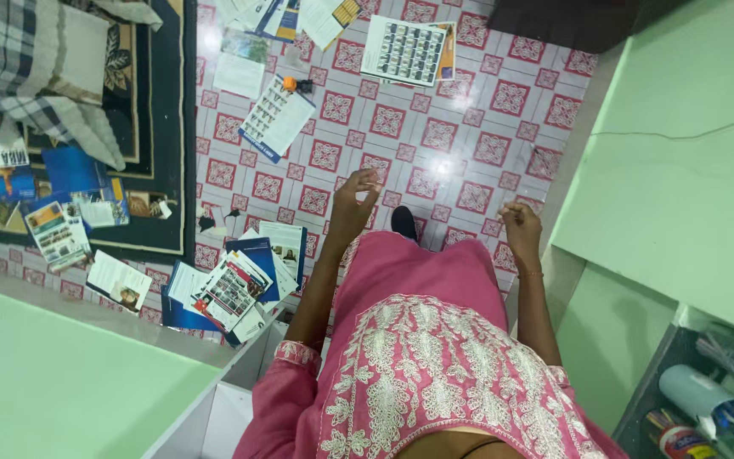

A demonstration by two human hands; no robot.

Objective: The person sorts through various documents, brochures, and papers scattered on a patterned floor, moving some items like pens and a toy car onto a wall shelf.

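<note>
- Glossy tiled floor (469,144), white with red square patterns, pretty shiny under the light.
- Dark patterned rug (159,127) off to the left, with a checked blanket (10,68) bunched on it.
- Pile of glossy pamphlets (235,289), flat rectangles fanned out messily on the floor, just beside and below the left hand.
- Left hand (352,202) hangs over the tiles, fingers loosely curled, holding nothing.
- Right hand (522,225) is half-curled too, empty, well apart from the pamphlets.
</note>
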